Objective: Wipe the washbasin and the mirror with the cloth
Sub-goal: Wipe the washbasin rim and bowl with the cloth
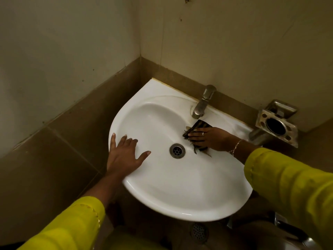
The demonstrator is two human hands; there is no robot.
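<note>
My left hand point(124, 156) lies flat on the left rim of the white washbasin point(180, 186), fingers spread wide, the thumb reaching in toward the bowl and the fingertips pointing at the corner of the room. My right hand point(210, 138) is inside the bowl on its far right slope, palm down with the fingers straight and close together, pressing the dark cloth point(197, 128) against the porcelain rather than gripping it. The cloth sits just below the spout of the steel tap point(203, 101). Its far edge sticks out past my fingertips, and frayed threads trail from under my palm toward the drain point(177, 150). The drain is in the middle of the bowl, between my two hands and touched by neither. I wear a ring point(203, 133) on one finger of the right hand and a thin bracelet point(236, 146) at that wrist, and both forearms come out of yellow sleeves point(288, 186). The basin is fixed into the corner against brown wall tiles point(72, 123). A metal soap and toothbrush holder point(275, 121) is mounted on the wall just to the right of the basin, beyond my right wrist. Below the front edge of the basin a round floor drain point(199, 231) shows on the dim floor.
</note>
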